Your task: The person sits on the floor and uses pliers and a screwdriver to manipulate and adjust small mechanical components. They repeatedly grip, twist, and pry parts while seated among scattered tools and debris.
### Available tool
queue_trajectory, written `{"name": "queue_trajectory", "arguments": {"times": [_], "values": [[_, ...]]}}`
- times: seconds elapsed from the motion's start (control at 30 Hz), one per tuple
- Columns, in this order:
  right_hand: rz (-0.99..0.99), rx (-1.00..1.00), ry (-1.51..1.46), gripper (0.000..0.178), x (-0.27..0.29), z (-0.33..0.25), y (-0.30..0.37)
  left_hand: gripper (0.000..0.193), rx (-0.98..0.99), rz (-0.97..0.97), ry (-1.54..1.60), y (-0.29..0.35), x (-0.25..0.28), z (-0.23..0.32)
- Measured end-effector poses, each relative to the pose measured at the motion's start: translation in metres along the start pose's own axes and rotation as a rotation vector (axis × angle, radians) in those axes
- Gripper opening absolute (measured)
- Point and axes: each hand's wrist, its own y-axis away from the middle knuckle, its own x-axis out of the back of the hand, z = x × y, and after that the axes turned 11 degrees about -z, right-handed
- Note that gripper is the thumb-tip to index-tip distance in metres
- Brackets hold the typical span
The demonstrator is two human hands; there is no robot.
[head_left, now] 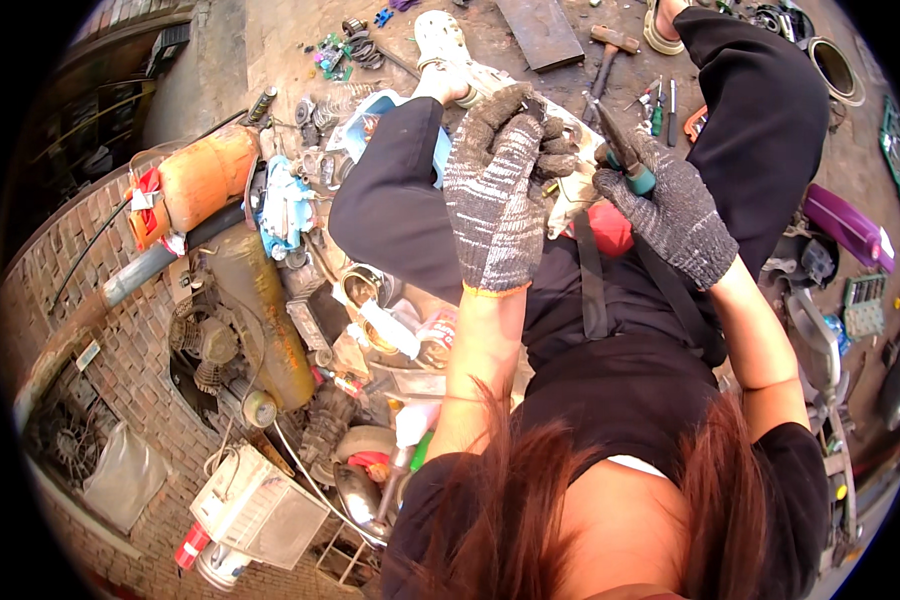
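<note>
Grey knitted work gloves cover both hands, held over my lap. My left hand [505, 185] is closed, its fingers curled round something small and dark that I cannot make out. My right hand [675, 212] grips a pair of pliers [622, 147] with teal handles; the dark jaws point up and away, toward the left hand but apart from it. Below and between the hands, a cream-coloured piece [573, 195] and a red item [610, 228] show in part. Dark straps [590, 285] lie across my lap.
A hammer [607, 55], screwdrivers [657, 110] and a flat metal plate [542, 32] lie ahead on the ground. Left are a blue basin [370, 118], an orange cylinder [208, 180] and piled metal parts. A purple object [848, 228] lies at right.
</note>
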Motion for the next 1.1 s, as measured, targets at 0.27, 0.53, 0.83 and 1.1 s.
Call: {"name": "queue_trajectory", "arguments": {"times": [0.27, 0.53, 0.83, 1.1], "values": [[0.078, 0.006, 0.188, 0.044, -0.007, -0.002, -0.002, 0.024, -0.039, 0.031, -0.020, 0.005, 0.001, 0.001], [0.004, -0.042, 0.168, 0.039, -0.001, -0.014, -0.001, 0.024, -0.088, 0.057, -0.105, 0.008, 0.001, 0.000], [0.037, -0.019, 0.268, 0.036, -0.007, -0.012, -0.002, 0.023, -0.226, 0.153, -0.266, 0.005, 0.009, -0.008], [0.117, 0.139, 0.530, 0.032, 0.000, -0.012, -0.008, 0.024, -0.254, 0.160, -0.450, 0.009, 0.007, 0.002]]}}
